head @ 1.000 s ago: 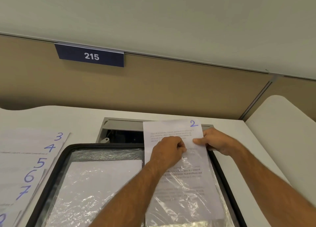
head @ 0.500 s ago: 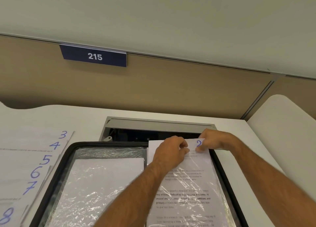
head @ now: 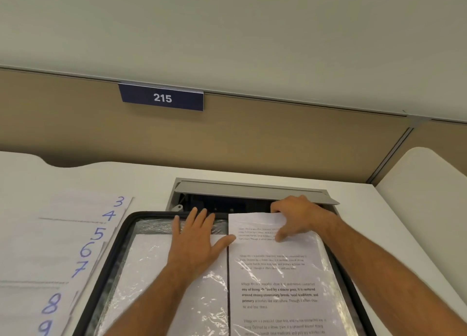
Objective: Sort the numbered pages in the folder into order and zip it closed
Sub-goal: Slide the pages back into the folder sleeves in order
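Note:
A black zip folder [head: 118,254] lies open on the desk with clear plastic sleeves on both sides. A printed page [head: 278,292] sits in the right sleeve, and its number is hidden under my right hand [head: 295,217]. That hand holds the page's top edge, fingers curled over it and thumb pressing on the front. My left hand [head: 197,239] rests flat, fingers spread, on the left sleeve, which holds a blank-faced sheet [head: 151,272]. Left of the folder, loose pages [head: 106,217] are fanned out showing blue numbers 3 to 9.
Just behind the folder, a grey cable hatch [head: 252,191] stands open in the desk. A tan partition with a "215" sign [head: 161,98] closes the back. Another white desk [head: 424,184] adjoins at the right.
The page marked 2 has slid down into the right sleeve. My left hand let go of it and now lies flat on the left sleeve. My right hand stays at its top edge.

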The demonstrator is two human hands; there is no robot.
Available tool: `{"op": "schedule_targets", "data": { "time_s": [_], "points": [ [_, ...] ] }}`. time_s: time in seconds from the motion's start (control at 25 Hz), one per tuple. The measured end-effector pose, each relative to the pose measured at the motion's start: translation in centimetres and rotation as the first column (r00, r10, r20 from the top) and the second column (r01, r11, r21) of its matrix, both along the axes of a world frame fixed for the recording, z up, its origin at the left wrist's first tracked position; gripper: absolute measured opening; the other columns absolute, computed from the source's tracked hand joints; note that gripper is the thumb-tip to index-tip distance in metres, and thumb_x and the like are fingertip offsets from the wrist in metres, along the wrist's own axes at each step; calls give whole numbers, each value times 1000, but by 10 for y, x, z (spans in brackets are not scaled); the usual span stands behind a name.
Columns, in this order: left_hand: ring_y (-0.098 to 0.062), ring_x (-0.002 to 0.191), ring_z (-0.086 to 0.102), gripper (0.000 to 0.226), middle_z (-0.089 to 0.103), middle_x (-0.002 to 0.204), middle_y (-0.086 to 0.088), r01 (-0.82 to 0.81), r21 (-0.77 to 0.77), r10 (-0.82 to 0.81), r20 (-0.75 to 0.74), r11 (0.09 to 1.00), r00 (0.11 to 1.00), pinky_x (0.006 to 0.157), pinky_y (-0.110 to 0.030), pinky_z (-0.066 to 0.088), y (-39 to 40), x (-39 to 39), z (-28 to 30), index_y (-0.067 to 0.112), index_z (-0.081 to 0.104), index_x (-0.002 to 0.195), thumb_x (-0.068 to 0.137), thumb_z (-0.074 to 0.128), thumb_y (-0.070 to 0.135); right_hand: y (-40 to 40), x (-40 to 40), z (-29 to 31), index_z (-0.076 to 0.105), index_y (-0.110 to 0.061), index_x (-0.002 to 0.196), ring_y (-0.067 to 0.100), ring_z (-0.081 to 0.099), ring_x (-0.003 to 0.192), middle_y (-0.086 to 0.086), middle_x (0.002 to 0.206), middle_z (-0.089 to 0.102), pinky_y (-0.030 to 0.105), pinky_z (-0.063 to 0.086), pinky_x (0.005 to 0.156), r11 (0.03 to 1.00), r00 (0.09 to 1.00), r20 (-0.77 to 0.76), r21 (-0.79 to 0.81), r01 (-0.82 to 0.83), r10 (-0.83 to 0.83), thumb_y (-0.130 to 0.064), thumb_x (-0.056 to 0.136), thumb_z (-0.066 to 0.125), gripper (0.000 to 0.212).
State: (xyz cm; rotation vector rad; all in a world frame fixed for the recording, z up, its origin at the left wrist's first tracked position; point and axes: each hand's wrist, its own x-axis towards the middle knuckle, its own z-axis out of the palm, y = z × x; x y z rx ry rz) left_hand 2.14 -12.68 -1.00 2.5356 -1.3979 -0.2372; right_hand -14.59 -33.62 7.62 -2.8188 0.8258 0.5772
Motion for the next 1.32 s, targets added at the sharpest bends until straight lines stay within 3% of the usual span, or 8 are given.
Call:
{"op": "schedule_targets", "data": {
  "time_s": [0.16,0.32,0.52,0.68,0.84,1.0,1.2,1.32],
  "points": [
    [-18,147,-27,115,-19,165,5,40,74,-45,70,996,997,116,-58,-20,9,8,-16,37,-12,157,58,-25,95,1,9,-1,56,-29,81,13,52,84,-9,88,58,30,36,75,1000,993,-117,30,1,3,-39,80,79,25],
    [-19,150,-24,112,-20,164,6,44,52,-47,67,998,997,119,-59,-15,9,9,-21,39,-15,155,58,-26,95,-1,10,0,67,-13,93,15,54,82,-2,89,59,28,41,71,988,968,-251,146,44,-6,-32,90,67,20],
    [-19,149,-25,112,-21,164,6,49,68,-54,71,997,996,119,-59,-14,10,9,-19,39,-17,154,58,-27,95,10,9,-5,55,-28,92,10,50,90,-8,104,53,24,40,77,966,997,-73,257,32,-13,-29,84,78,24],
    [-19,149,-25,110,-21,164,6,48,72,-54,79,996,995,119,-59,-14,9,9,-20,39,-18,154,59,-26,94,13,13,-4,68,-5,111,18,58,95,7,106,65,28,46,83,959,989,-145,277,57,-16,-21,94,66,24],
    [-19,149,-25,112,-21,164,6,47,66,-53,82,997,995,119,-60,-14,10,10,-23,39,-15,155,59,-25,95,13,15,-3,63,-17,109,12,54,93,-12,95,55,21,42,77,950,998,-65,311,38,-19,-25,88,74,25],
    [-19,149,-26,110,-21,164,6,49,75,-55,90,996,994,119,-60,-13,8,10,-24,39,-16,155,61,-24,94,15,16,-10,68,-20,104,14,59,100,-9,100,62,27,46,89,945,995,-100,323,50,-19,-21,87,76,18],
    [-19,149,-26,106,-22,164,6,44,89,-52,96,995,994,119,-61,-13,9,10,-26,39,-17,155,64,-20,94,13,23,-3,68,-18,110,11,55,96,-11,99,59,23,42,79,960,992,-128,279,29,7,-31,92,70,22],
    [-19,149,-25,107,-20,164,6,45,71,-51,85,996,995,119,-60,-13,10,11,-26,39,-15,156,64,-20,94,9,19,-9,65,-23,95,12,55,94,-9,98,62,35,45,89,975,993,-115,219,34,-9,-41,87,74,22]
  ]
}}
